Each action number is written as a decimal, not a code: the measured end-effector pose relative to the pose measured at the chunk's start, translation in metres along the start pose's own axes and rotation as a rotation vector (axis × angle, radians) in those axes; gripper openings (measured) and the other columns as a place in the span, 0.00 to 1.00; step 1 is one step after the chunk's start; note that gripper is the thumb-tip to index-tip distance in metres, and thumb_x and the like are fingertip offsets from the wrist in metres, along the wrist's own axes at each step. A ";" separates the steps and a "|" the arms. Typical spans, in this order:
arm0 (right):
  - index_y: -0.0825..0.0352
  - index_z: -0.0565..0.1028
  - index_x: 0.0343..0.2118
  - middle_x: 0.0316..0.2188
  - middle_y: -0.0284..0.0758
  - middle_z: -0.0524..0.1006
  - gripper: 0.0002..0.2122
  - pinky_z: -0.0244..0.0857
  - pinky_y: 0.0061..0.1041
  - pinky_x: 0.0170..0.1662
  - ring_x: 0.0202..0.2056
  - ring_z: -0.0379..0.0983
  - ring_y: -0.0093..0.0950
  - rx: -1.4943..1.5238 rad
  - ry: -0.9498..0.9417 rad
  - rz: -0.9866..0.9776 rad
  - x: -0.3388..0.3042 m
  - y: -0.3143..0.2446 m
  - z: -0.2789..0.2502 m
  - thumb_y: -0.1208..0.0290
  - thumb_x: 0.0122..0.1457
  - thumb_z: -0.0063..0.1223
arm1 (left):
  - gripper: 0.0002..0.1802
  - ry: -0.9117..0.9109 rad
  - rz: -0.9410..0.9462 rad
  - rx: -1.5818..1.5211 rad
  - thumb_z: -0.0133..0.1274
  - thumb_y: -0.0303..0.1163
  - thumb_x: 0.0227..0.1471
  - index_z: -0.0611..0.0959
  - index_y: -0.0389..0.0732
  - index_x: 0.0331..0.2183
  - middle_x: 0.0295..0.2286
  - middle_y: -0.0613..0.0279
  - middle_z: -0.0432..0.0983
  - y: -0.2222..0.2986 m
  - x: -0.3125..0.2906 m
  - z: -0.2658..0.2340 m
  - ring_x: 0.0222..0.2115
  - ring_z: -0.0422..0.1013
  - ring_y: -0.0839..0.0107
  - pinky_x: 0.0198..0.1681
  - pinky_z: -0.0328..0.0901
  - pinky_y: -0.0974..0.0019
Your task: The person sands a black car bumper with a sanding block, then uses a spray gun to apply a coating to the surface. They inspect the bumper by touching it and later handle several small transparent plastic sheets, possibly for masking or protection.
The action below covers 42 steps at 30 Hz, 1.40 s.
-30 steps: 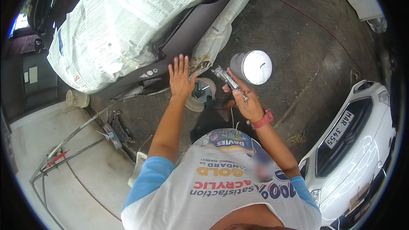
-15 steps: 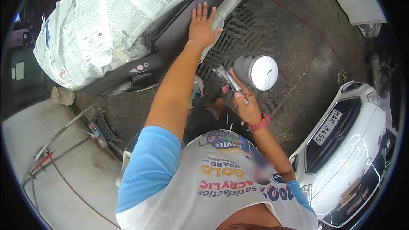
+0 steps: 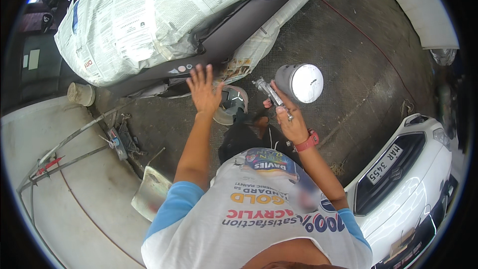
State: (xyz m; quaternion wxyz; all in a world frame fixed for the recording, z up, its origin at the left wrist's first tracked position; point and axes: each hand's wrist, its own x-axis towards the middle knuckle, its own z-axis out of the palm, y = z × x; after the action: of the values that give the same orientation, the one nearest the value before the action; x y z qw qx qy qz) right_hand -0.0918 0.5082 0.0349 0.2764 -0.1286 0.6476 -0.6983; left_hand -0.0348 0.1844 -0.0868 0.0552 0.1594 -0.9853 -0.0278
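My right hand [image 3: 293,122] is wrapped round a spray gun [image 3: 271,94], a metal one with a round grey cup [image 3: 307,83] with a pale, shiny top. The gun points away from me, toward the upper left. With its fingers spread, my left hand [image 3: 205,92] is at the lower edge of a dark grey car panel [image 3: 224,40]; whether it touches the panel I cannot tell. Newspaper sheets [image 3: 134,25] are taped over the area beyond the panel. More masking paper [image 3: 261,45] runs along the panel's near edge.
A round tub [image 3: 234,102] stands on the floor by my feet. To the right is a white car front [image 3: 403,174]. A red hose or cord [image 3: 371,35] crosses the mesh-textured floor. At the left are a metal stand [image 3: 74,137], a white panel [image 3: 64,194] and a small bucket [image 3: 81,93].
My left hand has moved back toward me and to the left along the dark panel. The spray gun stays in my right hand, almost in the same place. The view has shifted slightly.
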 end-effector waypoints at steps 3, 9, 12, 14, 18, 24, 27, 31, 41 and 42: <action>0.66 0.64 0.74 0.52 0.39 0.82 0.30 0.71 0.29 0.57 0.48 0.79 0.26 0.017 -0.032 0.010 0.000 0.000 0.005 0.56 0.75 0.50 | 0.50 0.036 -0.043 -0.010 0.52 0.61 0.65 0.55 0.49 0.76 0.75 0.39 0.41 -0.027 -0.019 0.005 0.75 0.41 0.35 0.75 0.36 0.32; 0.66 0.64 0.74 0.55 0.39 0.81 0.29 0.71 0.29 0.57 0.49 0.79 0.26 -0.001 -0.054 0.031 -0.003 0.001 0.010 0.58 0.74 0.50 | 0.50 -0.101 0.294 -0.043 0.54 0.59 0.64 0.55 0.51 0.76 0.75 0.40 0.44 0.040 0.033 0.002 0.75 0.43 0.38 0.75 0.39 0.34; 0.67 0.64 0.73 0.55 0.39 0.80 0.29 0.70 0.29 0.57 0.49 0.79 0.26 -0.033 -0.045 0.029 -0.008 -0.001 0.012 0.58 0.74 0.49 | 0.49 -0.123 0.375 -0.074 0.54 0.58 0.64 0.54 0.51 0.76 0.75 0.45 0.44 0.093 0.076 0.013 0.75 0.42 0.43 0.76 0.37 0.39; 0.67 0.64 0.73 0.56 0.40 0.80 0.30 0.70 0.29 0.58 0.48 0.79 0.26 -0.042 -0.039 0.040 -0.013 0.003 0.013 0.58 0.74 0.48 | 0.50 -0.148 0.414 -0.042 0.54 0.58 0.64 0.54 0.51 0.76 0.76 0.46 0.44 0.121 0.100 0.017 0.76 0.41 0.46 0.77 0.36 0.41; 0.68 0.64 0.73 0.53 0.40 0.81 0.30 0.69 0.29 0.58 0.48 0.79 0.26 -0.041 -0.003 0.031 -0.018 0.007 0.021 0.57 0.74 0.48 | 0.51 -0.119 0.402 -0.097 0.55 0.57 0.64 0.53 0.51 0.76 0.76 0.50 0.44 0.129 0.107 0.020 0.76 0.41 0.52 0.78 0.35 0.43; 0.67 0.64 0.73 0.50 0.40 0.82 0.28 0.70 0.30 0.57 0.47 0.79 0.26 -0.063 -0.012 0.019 -0.013 0.005 0.040 0.60 0.74 0.49 | 0.50 -0.179 0.391 -0.046 0.56 0.55 0.64 0.53 0.52 0.76 0.76 0.59 0.46 0.035 0.042 -0.004 0.76 0.43 0.57 0.77 0.38 0.41; 0.66 0.65 0.73 0.51 0.40 0.82 0.28 0.71 0.30 0.57 0.48 0.80 0.27 -0.070 -0.024 0.005 -0.010 0.003 0.053 0.62 0.74 0.49 | 0.49 -0.213 0.369 0.027 0.55 0.55 0.64 0.53 0.53 0.76 0.76 0.60 0.46 -0.008 0.016 -0.020 0.76 0.43 0.56 0.76 0.39 0.38; 0.65 0.65 0.73 0.57 0.41 0.80 0.27 0.72 0.30 0.57 0.49 0.81 0.28 -0.075 -0.016 -0.031 -0.011 -0.002 0.084 0.63 0.74 0.49 | 0.48 -0.169 0.336 0.016 0.53 0.57 0.65 0.53 0.54 0.77 0.76 0.60 0.45 -0.069 -0.002 -0.028 0.76 0.42 0.54 0.76 0.38 0.36; 0.65 0.65 0.73 0.63 0.42 0.77 0.27 0.73 0.31 0.56 0.50 0.81 0.29 -0.146 -0.003 -0.111 -0.019 -0.003 0.163 0.60 0.75 0.50 | 0.50 0.028 0.166 -0.035 0.52 0.59 0.65 0.53 0.48 0.76 0.76 0.47 0.43 -0.183 -0.007 -0.044 0.75 0.42 0.43 0.75 0.36 0.33; 0.65 0.65 0.73 0.62 0.42 0.77 0.28 0.73 0.31 0.56 0.50 0.81 0.29 -0.151 0.002 -0.112 -0.019 -0.005 0.171 0.60 0.75 0.50 | 0.50 0.100 0.106 -0.089 0.53 0.59 0.65 0.53 0.47 0.76 0.75 0.43 0.42 -0.185 -0.007 -0.041 0.75 0.41 0.41 0.75 0.36 0.32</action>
State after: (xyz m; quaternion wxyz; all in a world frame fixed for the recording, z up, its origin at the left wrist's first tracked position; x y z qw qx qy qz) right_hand 0.0144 0.3758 0.0650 0.2258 -0.1845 0.6904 -0.6621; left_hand 0.0345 0.0095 -0.0602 0.1127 0.1057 -0.9861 -0.0605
